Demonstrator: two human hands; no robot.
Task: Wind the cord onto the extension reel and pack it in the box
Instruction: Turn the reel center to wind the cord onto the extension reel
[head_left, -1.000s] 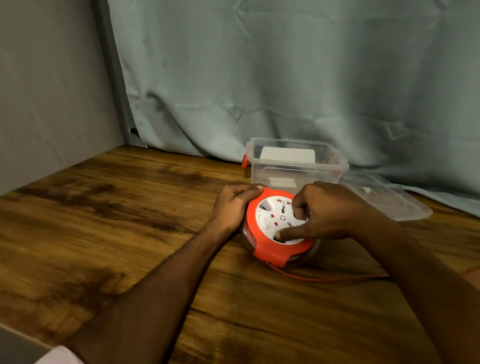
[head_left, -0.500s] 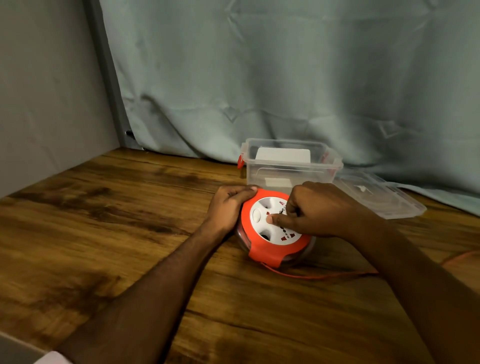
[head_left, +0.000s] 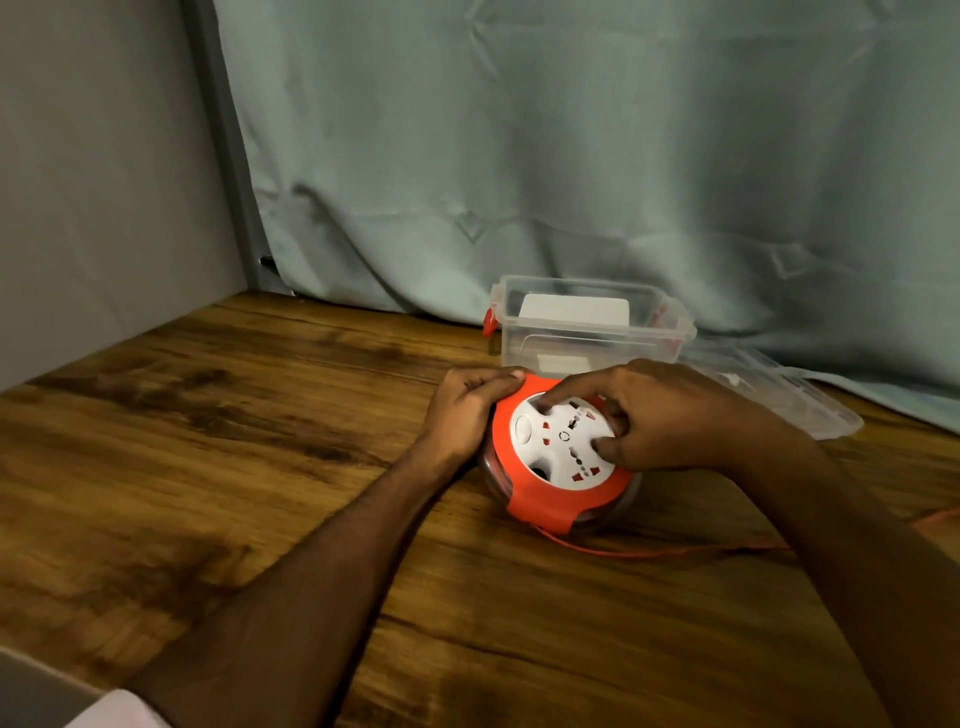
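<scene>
reel (head_left: 545, 486) on table, L hand (head_left: 465, 410) gripping its left rim, R hand (head_left: 660, 415) fingers curled on white face

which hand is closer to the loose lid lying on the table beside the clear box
Right. The right hand rests on the reel's white face, just in front of the lid. The left hand holds the reel's far side, farther from the lid.

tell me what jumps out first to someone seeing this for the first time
The bright orange-and-white extension reel at the middle of the wooden table, with the left hand gripping its rim and the right hand on its white face. Its orange cord trails right, and a clear box stands open behind it.
</scene>
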